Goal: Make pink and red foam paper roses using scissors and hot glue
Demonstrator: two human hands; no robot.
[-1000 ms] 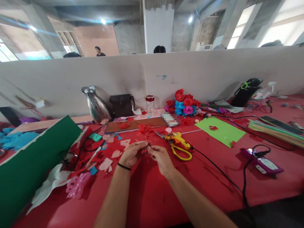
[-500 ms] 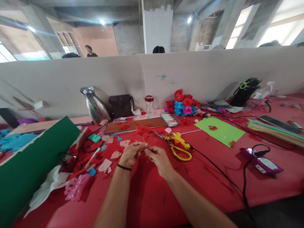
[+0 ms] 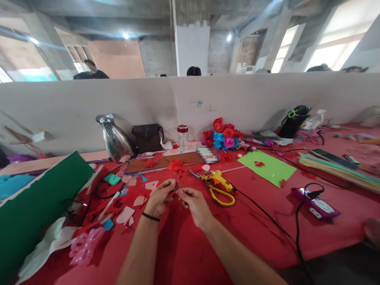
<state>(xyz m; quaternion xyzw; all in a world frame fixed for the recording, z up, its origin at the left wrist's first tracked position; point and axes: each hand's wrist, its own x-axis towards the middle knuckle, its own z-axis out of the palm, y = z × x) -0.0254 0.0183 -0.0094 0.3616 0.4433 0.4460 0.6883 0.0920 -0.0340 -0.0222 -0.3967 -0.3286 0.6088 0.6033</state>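
2 hands [image 3: 178, 198], yellow scissors [image 3: 218, 190] beside.

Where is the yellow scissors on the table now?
The scissors lies on the red table in the middle of the head view, just right of the right hand, with the yellow glue gun lying across it.

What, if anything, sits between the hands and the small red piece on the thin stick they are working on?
Nothing visible. The left hand and right hand both pinch the red piece and thin stick directly, above the red tablecloth. The yellow scissors lie off to the right, apart from both hands.
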